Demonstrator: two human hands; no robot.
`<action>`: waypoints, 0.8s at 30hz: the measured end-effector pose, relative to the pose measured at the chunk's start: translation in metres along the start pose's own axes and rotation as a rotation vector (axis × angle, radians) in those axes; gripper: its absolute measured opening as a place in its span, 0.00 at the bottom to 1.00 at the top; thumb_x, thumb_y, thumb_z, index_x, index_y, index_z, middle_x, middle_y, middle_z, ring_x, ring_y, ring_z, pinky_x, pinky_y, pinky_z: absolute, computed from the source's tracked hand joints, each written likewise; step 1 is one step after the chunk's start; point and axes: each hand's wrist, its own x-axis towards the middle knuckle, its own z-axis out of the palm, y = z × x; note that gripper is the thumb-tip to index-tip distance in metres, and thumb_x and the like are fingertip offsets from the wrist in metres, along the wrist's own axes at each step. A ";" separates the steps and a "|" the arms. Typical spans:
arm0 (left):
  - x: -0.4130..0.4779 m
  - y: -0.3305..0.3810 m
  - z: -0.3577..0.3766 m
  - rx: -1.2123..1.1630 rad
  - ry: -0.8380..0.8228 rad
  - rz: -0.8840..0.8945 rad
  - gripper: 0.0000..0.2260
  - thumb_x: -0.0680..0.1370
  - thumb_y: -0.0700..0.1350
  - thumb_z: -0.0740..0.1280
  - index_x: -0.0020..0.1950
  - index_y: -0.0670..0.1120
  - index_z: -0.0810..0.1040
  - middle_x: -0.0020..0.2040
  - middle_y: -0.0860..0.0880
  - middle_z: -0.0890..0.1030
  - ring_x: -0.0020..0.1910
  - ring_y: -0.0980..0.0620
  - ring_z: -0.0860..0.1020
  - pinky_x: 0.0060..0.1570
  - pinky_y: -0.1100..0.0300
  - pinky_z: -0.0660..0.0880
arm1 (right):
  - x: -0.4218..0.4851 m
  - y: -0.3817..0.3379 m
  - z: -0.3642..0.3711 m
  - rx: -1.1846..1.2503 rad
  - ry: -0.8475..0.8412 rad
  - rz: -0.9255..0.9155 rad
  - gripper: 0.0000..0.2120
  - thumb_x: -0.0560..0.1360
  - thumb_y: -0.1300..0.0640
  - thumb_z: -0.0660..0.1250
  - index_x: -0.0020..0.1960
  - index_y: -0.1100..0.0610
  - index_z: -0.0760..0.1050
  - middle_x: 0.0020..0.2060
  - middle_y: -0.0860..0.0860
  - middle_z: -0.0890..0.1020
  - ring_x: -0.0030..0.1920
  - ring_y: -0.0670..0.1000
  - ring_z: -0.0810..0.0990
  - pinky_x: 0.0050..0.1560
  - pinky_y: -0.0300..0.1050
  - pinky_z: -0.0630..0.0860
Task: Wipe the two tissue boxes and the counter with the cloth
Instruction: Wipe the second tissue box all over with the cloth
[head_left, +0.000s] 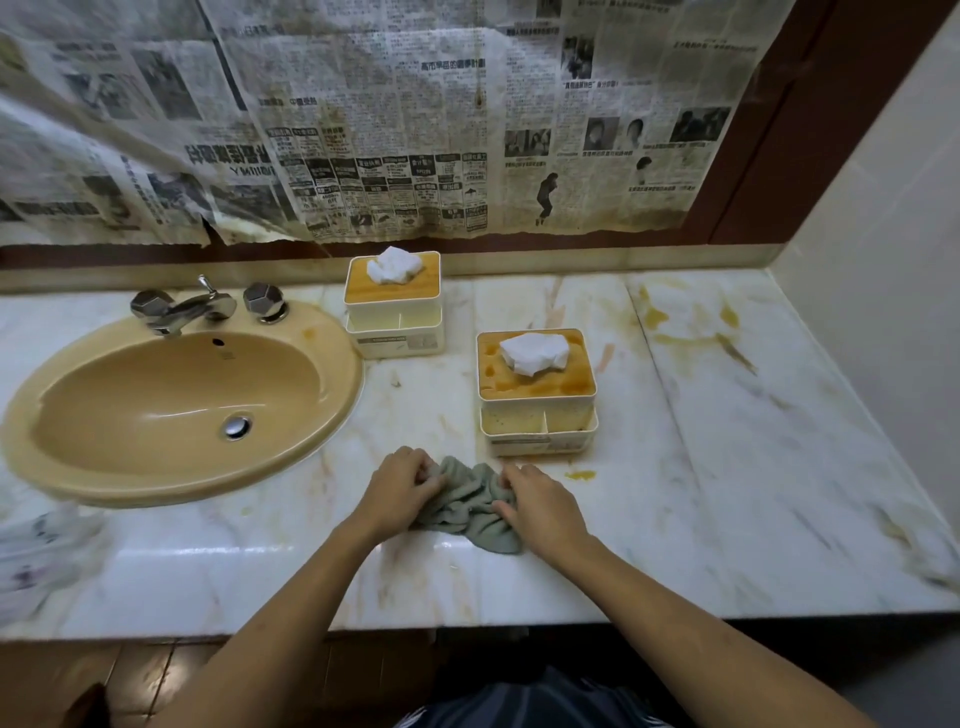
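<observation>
Through the head camera I saw stained newspaper sheets (363, 130) covering the wall behind, their lower edge torn and hanging just above the backsplash. Below them the pale marble counter (727, 467) ran across the whole view, streaked with yellow-brown marks, the heaviest patch (655, 317) lying toward the far right corner. A tan oval sink (156, 405) was set into the counter on the left. Blurred crumpled paper (41, 551) lay at the left edge, near the sink's front rim. The far tissue box (393, 322) stood against the backsplash just right of the sink, a white tissue bunched up through its orange-stained lid. The near tissue box (537, 415) stood further right and closer to me, well apart from the other. Its lid was blotched darker orange and its front compartments were smeared yellow. Both arms reached in from below. The left hand (397, 488) had its fingers curled into the left end of the cloth (467, 506), and the right hand (540, 506) clenched the right end. That grey-green cloth lay bunched on the counter between them, just in front of the near box and not touching it. The chrome tap (182, 309) sat behind the sink bowl with a faceted knob on each side. A small yellow spot (580, 475) sat on the marble just right of the cloth.
</observation>
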 end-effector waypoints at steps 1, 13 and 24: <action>-0.003 0.005 -0.007 -0.142 -0.015 -0.033 0.13 0.79 0.54 0.66 0.43 0.45 0.74 0.41 0.51 0.78 0.40 0.53 0.74 0.42 0.55 0.72 | -0.002 0.004 -0.004 0.032 0.001 -0.013 0.11 0.77 0.48 0.68 0.55 0.52 0.72 0.52 0.50 0.76 0.51 0.54 0.77 0.46 0.48 0.73; -0.008 0.070 -0.082 -1.014 -0.049 0.029 0.08 0.80 0.39 0.65 0.57 0.46 0.71 0.39 0.42 0.81 0.30 0.47 0.78 0.25 0.56 0.73 | -0.022 0.006 -0.127 1.094 -0.039 0.010 0.10 0.80 0.59 0.67 0.59 0.57 0.70 0.47 0.56 0.87 0.46 0.51 0.85 0.43 0.39 0.78; 0.010 0.127 -0.099 -1.052 0.030 0.020 0.12 0.84 0.47 0.60 0.62 0.47 0.80 0.57 0.46 0.82 0.46 0.48 0.82 0.43 0.50 0.77 | -0.002 0.001 -0.178 1.596 0.027 0.175 0.15 0.82 0.51 0.60 0.67 0.52 0.76 0.62 0.56 0.82 0.56 0.54 0.82 0.49 0.50 0.79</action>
